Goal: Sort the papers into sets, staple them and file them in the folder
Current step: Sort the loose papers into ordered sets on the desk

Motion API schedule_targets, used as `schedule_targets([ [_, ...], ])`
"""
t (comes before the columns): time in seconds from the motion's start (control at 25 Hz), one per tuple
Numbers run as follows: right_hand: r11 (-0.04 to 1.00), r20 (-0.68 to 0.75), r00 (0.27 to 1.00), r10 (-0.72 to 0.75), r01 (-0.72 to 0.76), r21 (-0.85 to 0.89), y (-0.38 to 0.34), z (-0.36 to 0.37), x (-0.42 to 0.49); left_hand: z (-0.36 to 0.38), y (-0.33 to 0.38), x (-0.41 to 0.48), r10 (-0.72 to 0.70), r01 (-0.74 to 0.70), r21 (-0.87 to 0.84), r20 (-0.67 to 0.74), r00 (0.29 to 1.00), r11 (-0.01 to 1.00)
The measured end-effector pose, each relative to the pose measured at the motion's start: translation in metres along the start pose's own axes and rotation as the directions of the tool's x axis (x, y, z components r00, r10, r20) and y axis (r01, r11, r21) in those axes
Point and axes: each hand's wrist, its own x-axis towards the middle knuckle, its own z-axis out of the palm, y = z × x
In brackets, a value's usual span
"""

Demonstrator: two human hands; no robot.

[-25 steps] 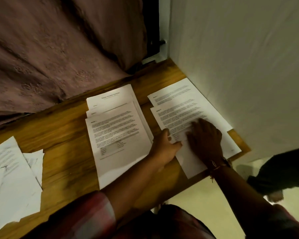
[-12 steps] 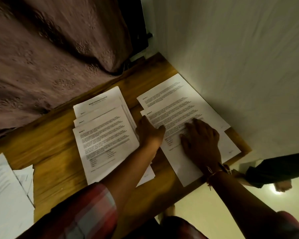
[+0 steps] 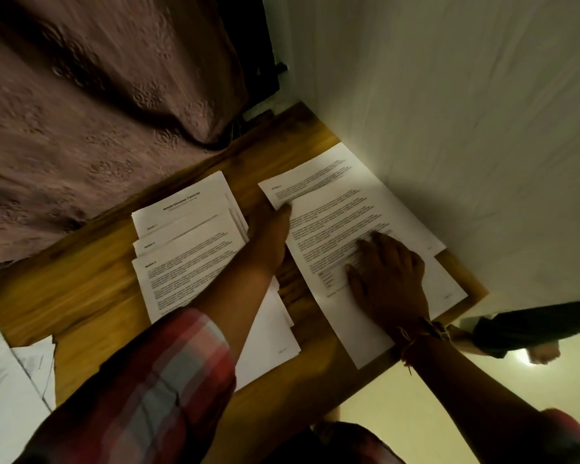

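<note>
We see R hand (image 3: pixel 389 279) flat on top sheet (image 3: pixel 335 222), fingers spread, L hand (image 3: pixel 272 229) pinching its 10 o'clock corner, 2nd stack (image 3: pixel 188 262) at 9 o'clock.

Home corner: wooden table (image 3: pixel 81 289), draped fabric (image 3: pixel 98 112).

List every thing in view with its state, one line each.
right pile, sheets offset, flat on the table by the wall
left pile, several sheets fanned, print up
loose papers, scattered at the table's left end
right hand, flat, pressing the right pile's top sheet
left hand, at that sheet's top corner; grip unclear
</note>
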Motion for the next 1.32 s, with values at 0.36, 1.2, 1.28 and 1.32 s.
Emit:
schedule_targets([
  [0.36, 0.999, 0.002, 1.0, -0.009, 0.009, 0.032, 0.0, -0.001, -0.001, -0.014, 0.029, -0.013, 0.217, -0.202, 0.11, -0.138, 0.967, 0.973],
  [1.2, 0.988, 0.209, 0.973, 0.099, -0.071, -0.134, -0.024, -0.029, 0.026, -0.2, 0.078, -0.14, 0.667, -0.775, 0.149, -0.622, 0.409, 0.614],
  [1.28, 0.989, 0.228, 0.968, 0.104, -0.076, -0.127, -0.028, -0.035, 0.028, -0.214, 0.064, -0.147, 0.607, -0.753, 0.075, -0.647, 0.462, 0.653],
  [1.32, 0.99, 0.244, 0.964, 0.106, -0.079, -0.117, -0.029, -0.036, 0.028, -0.218, 0.057, -0.15, 0.588, -0.742, 0.044, -0.641, 0.493, 0.669],
])
